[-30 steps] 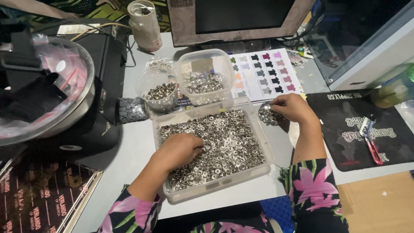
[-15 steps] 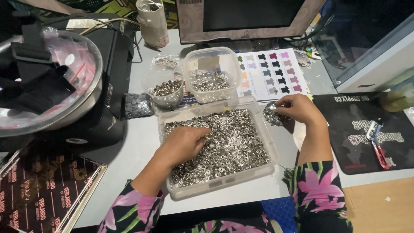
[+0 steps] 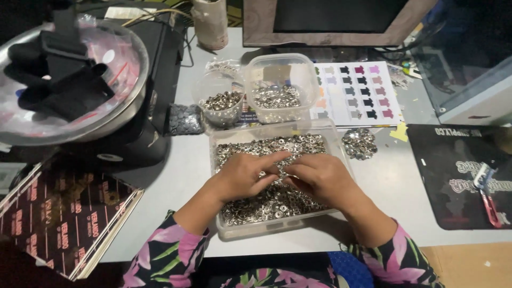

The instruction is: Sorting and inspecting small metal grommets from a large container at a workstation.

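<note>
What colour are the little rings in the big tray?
The little rings are shiny silver, filling the clear tray; only the head view shows them.

On the worktop (image 3: 176, 160) we see a colour chart of small shirt shapes (image 3: 356, 94), a round clear tub of metal pieces (image 3: 220, 102) beside a square one (image 3: 278, 89), a loose heap of pieces (image 3: 359, 143), a black mat (image 3: 458, 176), a metal bowl (image 3: 72, 82) and a monitor (image 3: 330, 21).
</note>
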